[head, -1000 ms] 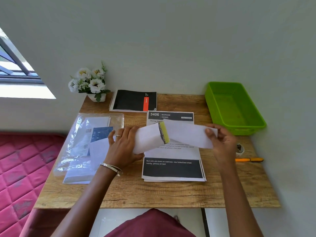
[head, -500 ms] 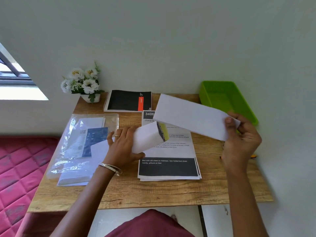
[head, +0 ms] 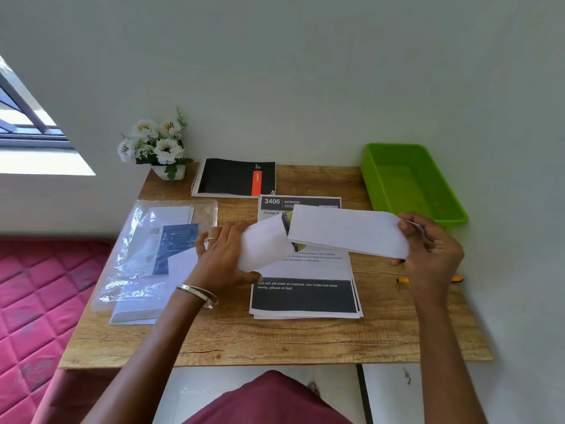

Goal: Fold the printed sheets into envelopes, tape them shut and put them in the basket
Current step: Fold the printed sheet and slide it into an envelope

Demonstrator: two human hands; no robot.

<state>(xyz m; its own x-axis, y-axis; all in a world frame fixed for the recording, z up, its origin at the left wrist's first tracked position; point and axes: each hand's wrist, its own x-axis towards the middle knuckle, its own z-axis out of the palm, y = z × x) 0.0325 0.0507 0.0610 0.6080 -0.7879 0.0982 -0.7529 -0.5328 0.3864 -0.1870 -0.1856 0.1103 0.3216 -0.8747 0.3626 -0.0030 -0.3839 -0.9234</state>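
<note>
My left hand (head: 218, 258) grips a folded printed sheet (head: 264, 247), white outside with dark and yellow print showing at its right end. My right hand (head: 428, 249) pinches the right end of a white envelope (head: 348, 231) held flat above the table. The envelope's left end overlaps the sheet's printed end; whether the sheet is inside it is hidden. Under both lies a stack of printed sheets (head: 305, 295) headed "3406 BEDROOM". The green basket (head: 376, 185) sits at the table's far right corner, with nothing visible inside.
A clear plastic bag of envelopes (head: 146, 258) lies at the left of the wooden table (head: 244, 341). A black spiral notebook (head: 235, 177) and a white flower pot (head: 159, 148) stand at the back. An orange pen (head: 403, 280) lies behind my right wrist. A red mattress (head: 39, 286) is at the left.
My right hand has brought the envelope down and left from near the basket, so its left end now meets the folded sheet. My left hand has stayed over the stack.
</note>
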